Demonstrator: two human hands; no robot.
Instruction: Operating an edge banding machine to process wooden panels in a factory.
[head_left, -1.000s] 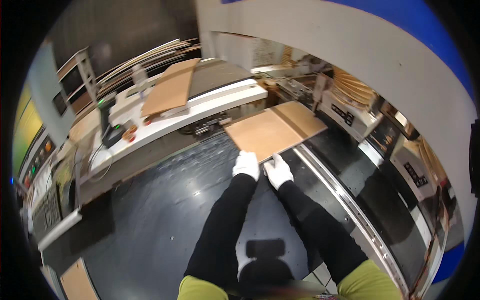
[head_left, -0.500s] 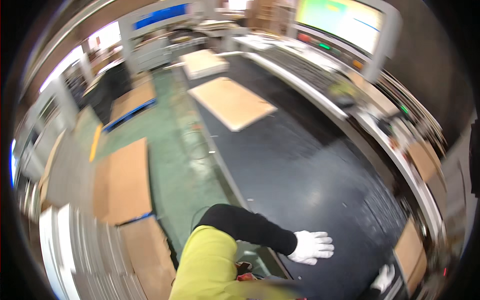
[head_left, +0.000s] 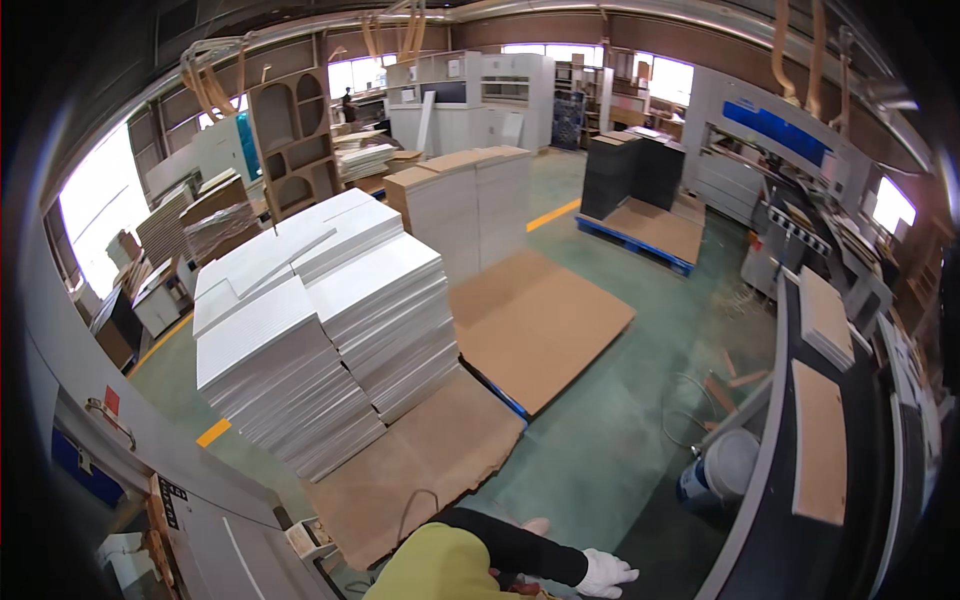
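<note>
A tall stack of flat white panels [head_left: 400,350] stands at left on the green floor [head_left: 600,440], with a ragged-edged brown cardboard sheet [head_left: 420,465] at its near side. Just right of the stack, a broad flat brown sheet [head_left: 540,325] lies on a low blue support. Beyond rises a pale grey block of stacked boards [head_left: 500,200] with brown tops; farther right, upright black panels [head_left: 607,182] stand on a blue pallet [head_left: 640,251], beside a yellow floor stripe [head_left: 555,215]. A round white bucket [head_left: 733,462] sits near right.
</note>
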